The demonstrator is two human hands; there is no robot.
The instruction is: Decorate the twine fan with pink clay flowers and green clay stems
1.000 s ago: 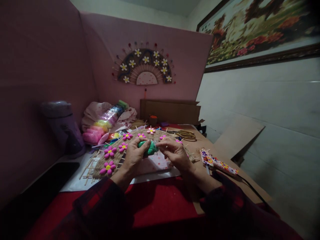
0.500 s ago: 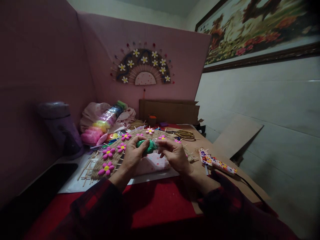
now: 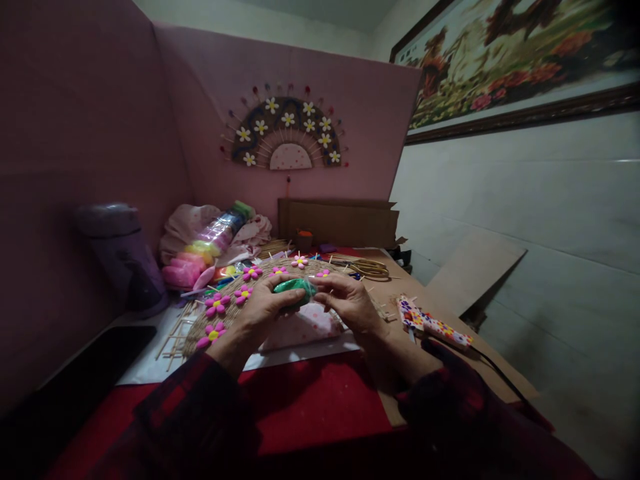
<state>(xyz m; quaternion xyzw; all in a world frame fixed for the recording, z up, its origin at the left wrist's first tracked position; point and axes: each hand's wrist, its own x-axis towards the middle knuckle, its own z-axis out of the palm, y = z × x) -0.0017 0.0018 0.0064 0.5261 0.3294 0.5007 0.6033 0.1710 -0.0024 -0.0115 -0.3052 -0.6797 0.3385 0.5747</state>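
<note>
A small clear bag of green modelling clay [image 3: 295,291] is held in front of me. My left hand [image 3: 263,308] grips it between thumb and fingers. With pinched fingers, my right hand [image 3: 353,303] holds the bag's clear plastic edge at its right end. Below and behind both hands lies a fan-shaped piece [image 3: 200,327] of wound twine on thin sticks, decorated with pink clay flowers [image 3: 217,305] with yellow centres. Its pale spotted base [image 3: 303,330] shows between my wrists. My hands hide part of the fan.
A flowered glue gun [image 3: 433,325] with a cord lies at right, near golden-handled scissors [image 3: 370,268]. Packs of coloured clay [image 3: 213,240] and a purple cup [image 3: 123,260] stand at left. A black phone-like slab [image 3: 95,360] is at front left. A finished fan [image 3: 287,133] hangs behind.
The green clay bag has turned flatter and shows more of its side. My left hand has shifted slightly left and opened its grip around the bag; the right still pinches the edge.
</note>
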